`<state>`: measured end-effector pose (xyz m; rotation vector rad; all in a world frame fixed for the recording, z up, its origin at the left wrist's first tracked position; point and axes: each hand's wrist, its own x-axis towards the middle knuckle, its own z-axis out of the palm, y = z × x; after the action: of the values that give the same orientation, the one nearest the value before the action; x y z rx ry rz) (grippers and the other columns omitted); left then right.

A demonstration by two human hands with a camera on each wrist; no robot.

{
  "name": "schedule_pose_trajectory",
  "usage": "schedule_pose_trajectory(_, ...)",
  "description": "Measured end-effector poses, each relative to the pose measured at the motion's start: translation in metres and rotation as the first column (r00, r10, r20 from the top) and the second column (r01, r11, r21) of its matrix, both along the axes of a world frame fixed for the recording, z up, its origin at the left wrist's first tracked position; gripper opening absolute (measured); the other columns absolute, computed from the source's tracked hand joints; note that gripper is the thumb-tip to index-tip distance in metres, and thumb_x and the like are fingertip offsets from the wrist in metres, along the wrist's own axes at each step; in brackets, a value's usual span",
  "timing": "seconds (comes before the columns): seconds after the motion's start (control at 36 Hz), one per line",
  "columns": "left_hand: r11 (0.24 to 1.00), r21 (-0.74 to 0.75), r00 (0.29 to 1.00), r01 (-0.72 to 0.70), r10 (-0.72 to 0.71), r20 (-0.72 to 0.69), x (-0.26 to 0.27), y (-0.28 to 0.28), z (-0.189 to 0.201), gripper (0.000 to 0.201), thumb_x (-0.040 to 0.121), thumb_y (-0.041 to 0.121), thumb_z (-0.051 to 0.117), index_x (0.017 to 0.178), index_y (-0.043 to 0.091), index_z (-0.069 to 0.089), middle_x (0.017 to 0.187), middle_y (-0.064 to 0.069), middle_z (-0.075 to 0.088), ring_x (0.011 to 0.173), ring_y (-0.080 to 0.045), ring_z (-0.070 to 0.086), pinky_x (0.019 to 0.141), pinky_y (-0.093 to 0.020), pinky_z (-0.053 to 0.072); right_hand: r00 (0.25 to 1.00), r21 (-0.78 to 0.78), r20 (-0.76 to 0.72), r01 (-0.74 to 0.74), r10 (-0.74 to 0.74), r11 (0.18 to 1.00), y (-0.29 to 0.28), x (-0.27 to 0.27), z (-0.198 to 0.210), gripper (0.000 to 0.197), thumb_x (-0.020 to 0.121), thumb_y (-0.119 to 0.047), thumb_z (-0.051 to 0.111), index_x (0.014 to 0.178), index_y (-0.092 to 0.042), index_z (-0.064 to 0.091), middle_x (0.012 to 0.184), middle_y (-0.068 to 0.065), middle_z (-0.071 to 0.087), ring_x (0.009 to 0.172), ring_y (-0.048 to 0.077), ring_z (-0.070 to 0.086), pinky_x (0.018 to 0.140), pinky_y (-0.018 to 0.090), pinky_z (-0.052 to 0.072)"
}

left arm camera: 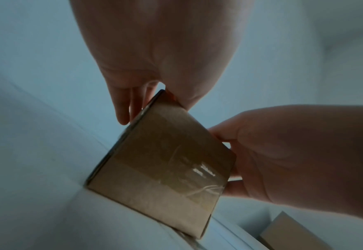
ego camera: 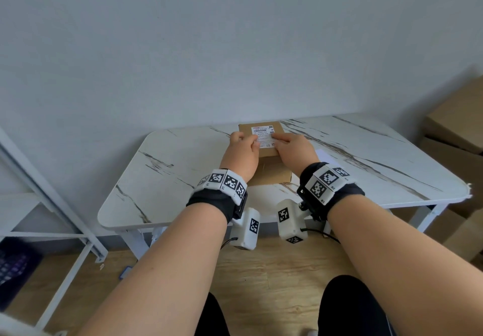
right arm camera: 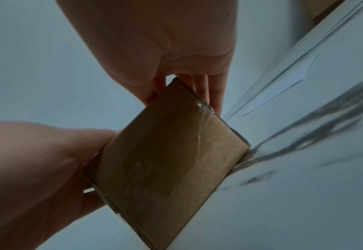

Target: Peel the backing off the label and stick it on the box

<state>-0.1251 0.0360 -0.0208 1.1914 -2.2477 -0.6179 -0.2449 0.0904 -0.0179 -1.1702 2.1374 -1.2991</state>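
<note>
A brown cardboard box (ego camera: 274,171) sits on the marble table (ego camera: 183,178), with clear tape across its near face (left arm camera: 165,162) (right arm camera: 165,160). A white printed label (ego camera: 262,133) lies on its top. My left hand (ego camera: 247,139) holds the box's left side, fingers (left arm camera: 122,110) down the side and thumb on top by the label's left edge. On the other side my right hand (ego camera: 281,139) does the same, its fingers (right arm camera: 214,99) along the right side and its thumb on the label's right part. The label's lower edge is hidden by both hands.
A pale sheet (ego camera: 322,155) lies flat on the table just right of my right hand. Larger cardboard boxes (ego camera: 454,131) are stacked on the floor at the right. A white metal frame (ego camera: 52,205) stands at the left. The wall runs close behind the table.
</note>
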Motion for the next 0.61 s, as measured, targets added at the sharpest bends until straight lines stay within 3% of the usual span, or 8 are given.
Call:
schedule_pose_trajectory(0.19,1.0,0.01,0.995,0.016,-0.017,0.098,-0.002,-0.014,0.004,0.041,0.104,0.027,0.032,0.141,0.016,0.046,0.152,-0.008,0.028,0.129,-0.026,0.048,0.108,-0.033,0.036,0.997,0.02,-0.066,-0.047,0.049,0.999,-0.009,-0.003,0.0,0.039,0.098,-0.024,0.043,0.135,-0.026,0.056,0.125,0.006,0.064,0.074,0.014,0.054,0.053,0.018,0.038)
schedule_pose_trajectory(0.28,0.999,0.013,0.989,0.042,-0.044,0.141,0.001,-0.017,0.005,0.042,0.104,0.028,0.028,0.143,0.019,0.043,0.155,-0.006,0.026,0.134,-0.025,0.043,0.111,-0.034,0.034,0.994,0.042,-0.086,-0.07,0.074,0.997,-0.009,-0.005,0.0,0.04,0.099,-0.026,0.042,0.138,-0.026,0.053,0.13,0.01,0.06,0.086,0.022,0.064,0.064,0.024,0.045)
schedule_pose_trajectory(0.39,0.996,0.05,0.976,0.079,-0.087,0.199,0.007,-0.014,0.01,0.045,0.105,0.029,0.025,0.149,0.021,0.033,0.161,-0.005,0.016,0.146,-0.022,0.025,0.117,-0.033,0.022,0.988,0.09,-0.116,-0.09,0.101,0.992,-0.003,-0.006,0.003,0.042,0.101,-0.027,0.041,0.142,-0.025,0.048,0.136,0.008,0.057,0.111,0.025,0.059,0.078,0.024,0.04)
schedule_pose_trajectory(0.5,0.998,-0.003,0.962,0.07,-0.066,0.266,0.018,-0.007,0.011,0.048,0.104,0.031,0.023,0.152,0.021,0.024,0.162,-0.006,0.016,0.147,-0.026,0.025,0.118,-0.037,0.025,0.988,0.064,-0.152,-0.025,0.035,0.998,0.007,-0.006,0.005,0.042,0.1,-0.027,0.04,0.141,-0.019,0.046,0.136,0.008,0.057,0.121,0.026,0.055,0.085,0.026,0.039)
schedule_pose_trajectory(0.61,0.998,-0.029,0.95,0.058,-0.046,0.309,0.026,0.003,0.007,0.05,0.103,0.034,0.023,0.152,0.023,0.021,0.162,-0.004,0.015,0.145,-0.029,0.027,0.117,-0.043,0.029,0.981,0.089,-0.193,-0.001,0.018,0.996,0.015,-0.007,0.005,0.044,0.098,-0.033,0.04,0.139,-0.02,0.047,0.138,0.01,0.053,0.119,0.026,0.055,0.083,0.027,0.039)
